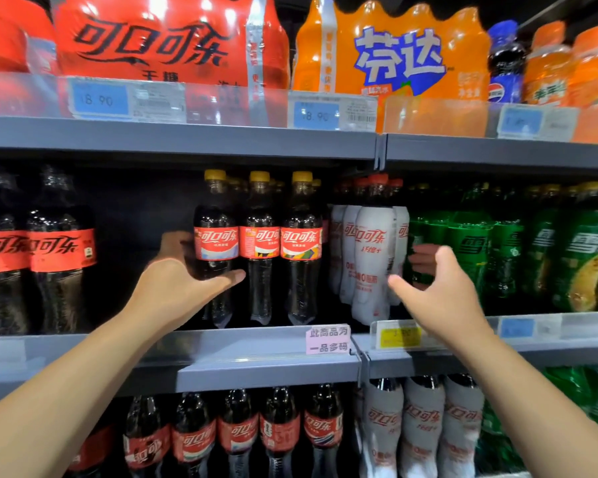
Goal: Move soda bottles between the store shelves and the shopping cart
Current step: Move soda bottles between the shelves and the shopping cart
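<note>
On the middle shelf [256, 343] stand three yellow-capped cola bottles with red labels. My left hand [183, 274] wraps the leftmost cola bottle [215, 243], thumb across its front and fingers behind its left side. To their right stands a group of white-sleeved cola bottles [372, 257] with red caps. My right hand [439, 294] is spread around the front white bottle, thumb in front of it and fingers reaching between it and the green bottles, not closed on it. No shopping cart is in view.
Larger cola bottles [59, 250] stand at the left, with a dark gap beside them. Green soda bottles [508, 250] fill the right. Red and orange multipacks [390, 53] sit on the top shelf. More cola bottles [235, 432] line the lower shelf.
</note>
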